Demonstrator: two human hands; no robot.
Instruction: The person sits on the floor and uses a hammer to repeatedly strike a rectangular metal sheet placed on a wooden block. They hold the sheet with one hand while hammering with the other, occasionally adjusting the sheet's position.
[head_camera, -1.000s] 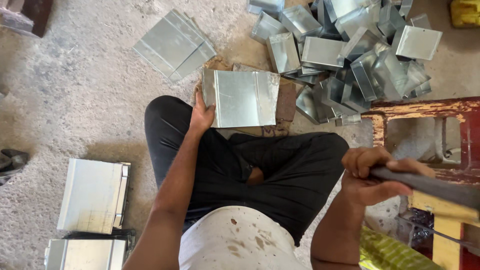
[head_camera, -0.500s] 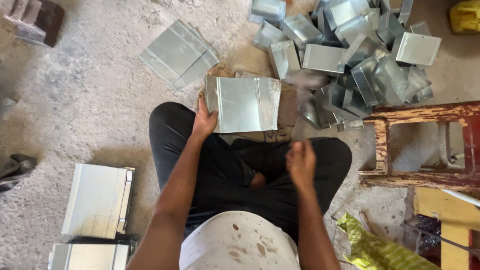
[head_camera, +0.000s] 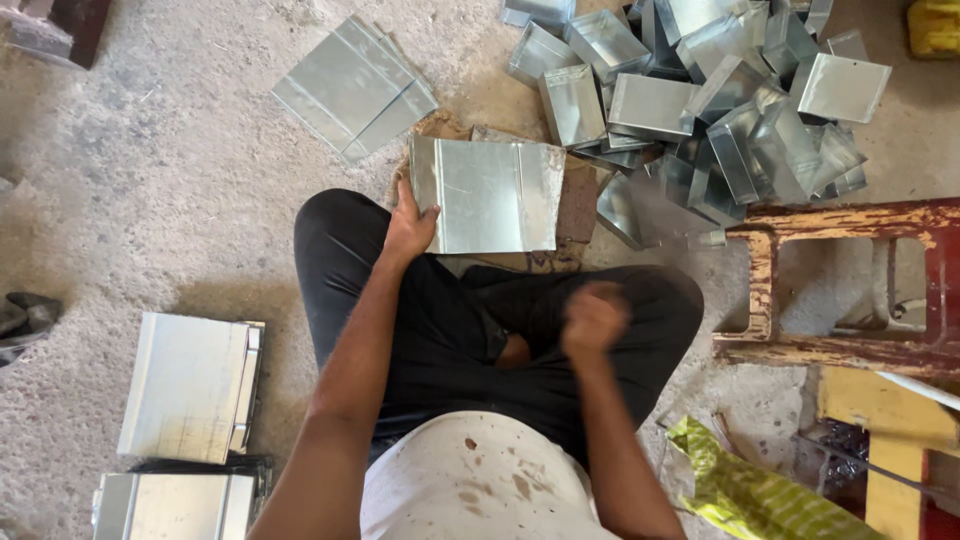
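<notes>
My right hand (head_camera: 594, 318) has drawn nearer my lap, blurred, its grip indiscernible; my left hand (head_camera: 410, 225) pinches the metal sheet's (head_camera: 490, 195) left edge.

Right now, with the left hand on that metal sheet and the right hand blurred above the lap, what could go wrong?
The left hand grips the metal sheet at its bare edge, so a slip could cut the fingers. The right hand is blurred, so whether it holds anything cannot be told. The pile of bent metal pieces lies close and could slide toward the legs.
</notes>
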